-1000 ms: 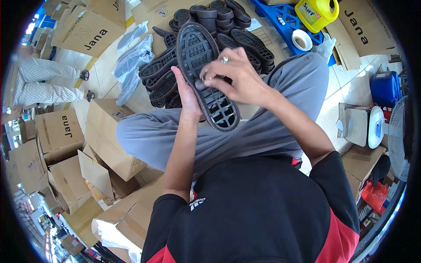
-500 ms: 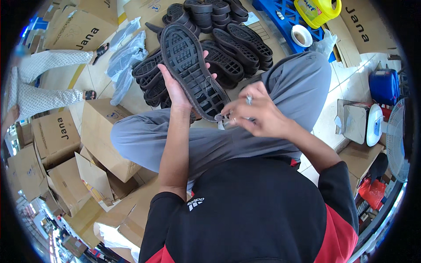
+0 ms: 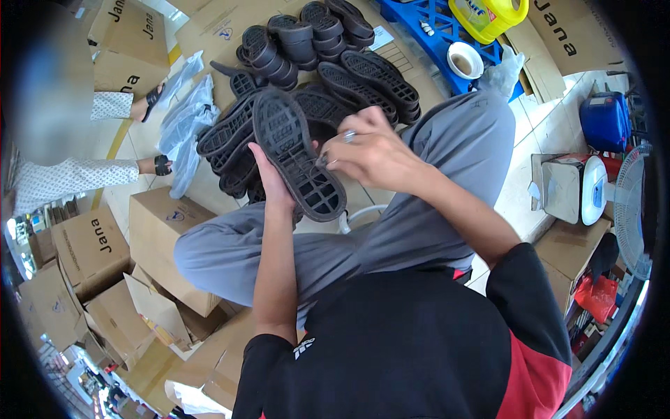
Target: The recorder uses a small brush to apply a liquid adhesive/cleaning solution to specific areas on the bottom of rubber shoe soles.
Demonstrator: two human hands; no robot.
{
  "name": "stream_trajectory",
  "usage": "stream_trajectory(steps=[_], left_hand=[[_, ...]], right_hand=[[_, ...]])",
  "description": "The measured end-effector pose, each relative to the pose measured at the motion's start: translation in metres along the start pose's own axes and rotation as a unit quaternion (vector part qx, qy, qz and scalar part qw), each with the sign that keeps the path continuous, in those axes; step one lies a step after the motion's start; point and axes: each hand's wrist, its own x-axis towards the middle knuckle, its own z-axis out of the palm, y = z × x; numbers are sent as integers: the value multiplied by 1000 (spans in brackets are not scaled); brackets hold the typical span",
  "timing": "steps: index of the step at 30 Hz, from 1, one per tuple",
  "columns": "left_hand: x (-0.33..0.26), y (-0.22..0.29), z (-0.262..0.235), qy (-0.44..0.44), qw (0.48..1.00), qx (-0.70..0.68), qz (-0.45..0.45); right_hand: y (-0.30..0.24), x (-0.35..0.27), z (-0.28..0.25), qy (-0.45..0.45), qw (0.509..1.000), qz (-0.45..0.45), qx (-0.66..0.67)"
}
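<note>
My left hand (image 3: 271,183) supports a dark brown shoe sole (image 3: 283,133) from beneath, thumb along its left edge. The sole's gridded side faces up, its narrower gridded end toward my lap. Over the sole's right edge, near its middle, my right hand (image 3: 373,150) is closed. A small greyish bit shows at its fingertips, too small and blurred to name. Just beyond lie stacked dark soles (image 3: 370,73) in rows, with more soles (image 3: 230,133) heaped to the left. A white, curved rim (image 3: 363,213) shows partly below the held sole.
Cardboard boxes (image 3: 167,244) crowd the left side. Clear plastic bags (image 3: 188,126) lie by another person's sandalled foot (image 3: 162,165). At the back right, a blue plastic rack (image 3: 419,42) bears a white bowl (image 3: 465,61) and yellow jug (image 3: 488,19). A fan (image 3: 631,216) stands right.
My right hand has moved from the sole's near end up to its middle edge. The sole has shifted down and tilted. The person at left has moved closer.
</note>
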Motion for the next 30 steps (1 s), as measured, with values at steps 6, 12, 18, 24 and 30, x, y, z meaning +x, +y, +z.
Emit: stream_trajectory(steps=[6, 12, 18, 24, 30], left_hand=[[59, -28, -55, 173, 982, 62, -53], [134, -56, -39, 173, 984, 39, -21], [158, -76, -41, 240, 883, 358, -189], [165, 5, -96, 478, 857, 32, 190], [156, 83, -142, 440, 894, 39, 79]], right_hand=[[60, -13, -60, 330, 869, 342, 137], [65, -13, -58, 292, 884, 344, 121], [70, -8, -54, 281, 886, 355, 105], [67, 0, -50, 269, 875, 388, 104], [67, 4, -43, 287, 875, 368, 128]])
